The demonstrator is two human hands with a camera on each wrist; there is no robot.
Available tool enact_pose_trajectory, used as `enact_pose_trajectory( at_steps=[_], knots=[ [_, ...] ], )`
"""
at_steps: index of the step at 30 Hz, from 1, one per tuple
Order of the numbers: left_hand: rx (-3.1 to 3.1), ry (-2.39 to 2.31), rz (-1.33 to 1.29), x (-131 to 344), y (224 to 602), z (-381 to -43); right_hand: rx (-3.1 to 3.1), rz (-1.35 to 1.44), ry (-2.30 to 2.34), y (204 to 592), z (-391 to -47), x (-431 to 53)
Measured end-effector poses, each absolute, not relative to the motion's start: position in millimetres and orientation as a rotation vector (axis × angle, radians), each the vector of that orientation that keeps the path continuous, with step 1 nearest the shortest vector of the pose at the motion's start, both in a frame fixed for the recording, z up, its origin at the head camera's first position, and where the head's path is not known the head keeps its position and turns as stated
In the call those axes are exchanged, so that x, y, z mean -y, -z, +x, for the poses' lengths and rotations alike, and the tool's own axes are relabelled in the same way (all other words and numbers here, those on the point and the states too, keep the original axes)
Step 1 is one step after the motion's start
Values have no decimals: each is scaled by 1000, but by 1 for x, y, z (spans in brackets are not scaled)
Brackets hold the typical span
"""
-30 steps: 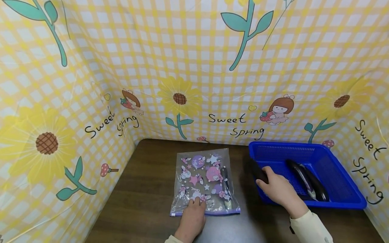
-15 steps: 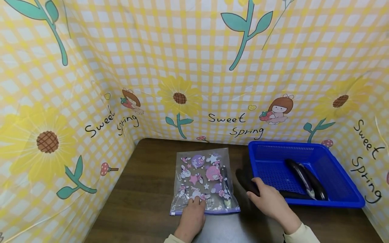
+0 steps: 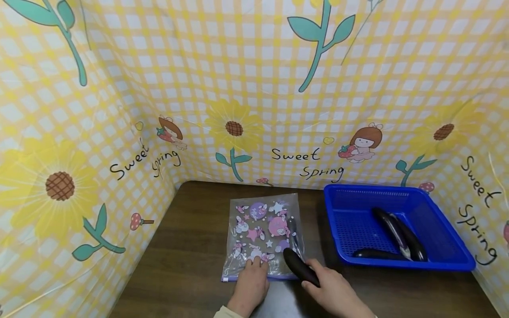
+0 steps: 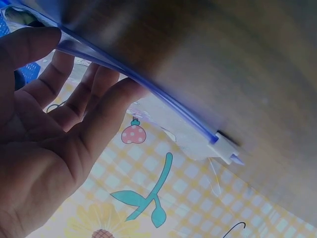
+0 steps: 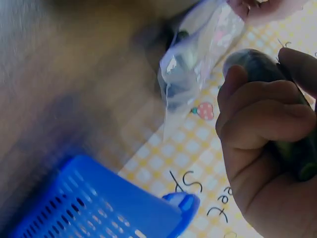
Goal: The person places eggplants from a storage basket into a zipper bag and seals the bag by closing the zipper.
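The right hand (image 3: pixel 332 287) grasps an eggplant (image 3: pixel 298 266) toward its near end, the rounded tip projecting over the right part of the zip bag (image 3: pixel 248 218), by its mouth; whether it touches the film, I cannot tell. The left hand (image 3: pixel 251 282) pinches the bag's upper lip, which looks only slightly lifted. That narrow gap is the likeliest cause of trouble — a blunt tip brought in too high would slide over the outside or shove the limp bag back across the desk (image 3: pixel 191 229). A dark, elongated vegetable (image 3: pixel 295 240) seems to lie inside along the right edge, so the held one could jam against it and strain the film. Should the left hand's pinch slip, the lip would probably sag over the entry. More eggplants (image 3: pixel 389 225) lie in the blue basket (image 3: pixel 447 236), clear of the bag.
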State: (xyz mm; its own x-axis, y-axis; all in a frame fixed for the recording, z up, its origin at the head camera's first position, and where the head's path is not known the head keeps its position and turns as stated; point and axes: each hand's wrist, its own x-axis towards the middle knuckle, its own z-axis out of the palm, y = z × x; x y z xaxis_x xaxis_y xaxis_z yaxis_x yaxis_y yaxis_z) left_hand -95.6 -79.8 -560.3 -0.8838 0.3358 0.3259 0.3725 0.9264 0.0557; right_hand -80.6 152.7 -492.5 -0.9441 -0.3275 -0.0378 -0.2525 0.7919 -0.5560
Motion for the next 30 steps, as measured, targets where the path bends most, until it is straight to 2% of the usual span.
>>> enact_pose_trajectory(
  at_steps=[10,17,30],
  knots=[
    [2737,158,-511,81,564,-96,-2776,-569,788,507,-59,-140],
    [2637,156,-507,82,565,-95,-2690,-758,780,529,-49,-136],
    [2662,222,-515,84,562,-97,-2838,-604,817,547,-44,-129]
  ],
)
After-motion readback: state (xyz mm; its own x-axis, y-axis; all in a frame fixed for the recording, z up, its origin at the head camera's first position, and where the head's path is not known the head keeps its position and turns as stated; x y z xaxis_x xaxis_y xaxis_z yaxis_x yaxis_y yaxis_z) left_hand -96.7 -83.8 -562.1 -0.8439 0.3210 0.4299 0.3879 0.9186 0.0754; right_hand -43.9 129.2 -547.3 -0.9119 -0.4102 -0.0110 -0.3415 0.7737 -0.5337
